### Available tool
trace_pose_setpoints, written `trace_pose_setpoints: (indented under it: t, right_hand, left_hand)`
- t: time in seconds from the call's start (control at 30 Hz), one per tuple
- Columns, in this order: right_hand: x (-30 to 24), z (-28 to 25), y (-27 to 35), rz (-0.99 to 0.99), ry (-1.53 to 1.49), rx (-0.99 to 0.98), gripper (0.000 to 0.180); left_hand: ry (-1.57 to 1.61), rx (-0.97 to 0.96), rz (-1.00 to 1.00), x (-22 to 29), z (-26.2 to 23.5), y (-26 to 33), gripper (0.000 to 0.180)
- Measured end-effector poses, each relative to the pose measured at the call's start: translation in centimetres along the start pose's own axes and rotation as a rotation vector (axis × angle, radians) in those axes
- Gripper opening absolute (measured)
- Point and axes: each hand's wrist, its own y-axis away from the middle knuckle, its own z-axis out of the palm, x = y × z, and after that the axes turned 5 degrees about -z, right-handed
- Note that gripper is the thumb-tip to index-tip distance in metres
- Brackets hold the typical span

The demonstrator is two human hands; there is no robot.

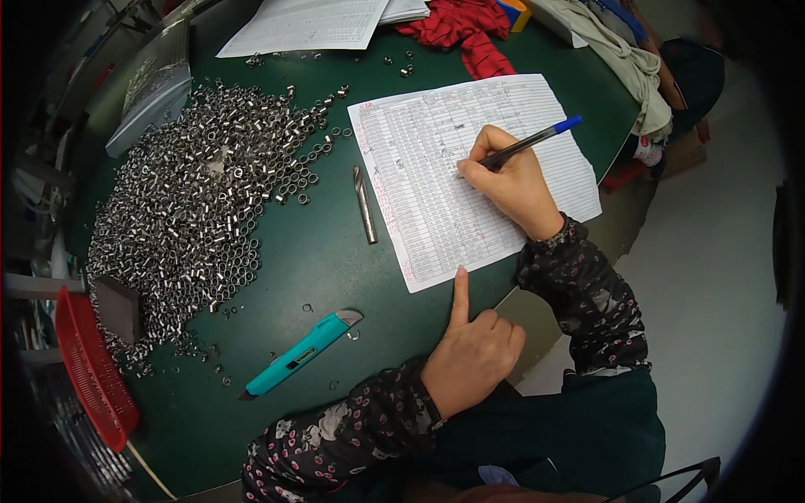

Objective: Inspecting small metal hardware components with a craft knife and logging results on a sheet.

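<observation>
"What's the right hand [516,186] doing?"
"It's gripping a pen [530,141] over the printed sheet [444,205] at two o'clock."
"Left hand [474,359]?"
"At five o'clock, it's extending one finger to its edge, others curling loosely."

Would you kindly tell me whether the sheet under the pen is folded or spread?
Spread: the printed sheet lies flat on the green table, its rows visible around the right hand.

Lg heap of sm. metal rings [193,201] on dark-green tabletop [277,289], L side. Teal plastic utility knife [302,355] nr it. Silver fluted metal rod [364,210], R of heap. Red perforated plastic basket [111,394], far L; dk-grey rectangular block [117,308] at heap's edge. Crumpled red cloth [457,27], far side.
</observation>
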Motion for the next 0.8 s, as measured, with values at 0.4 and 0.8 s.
trace_pose_setpoints:
  t: [0.4,0.8]
  right_hand:
    - [-0.07,0.06,0.04,-0.004,0.009,0.007,0.014]
    - [-0.10,-0.03,0.13,-0.003,0.011,0.043,0.014]
  left_hand:
    - [-0.012,-0.011,0.002,-0.05,-0.05,0.04,0.006]
    - [-0.018,-0.021,0.005,-0.06,-0.05,0.03,0.005]
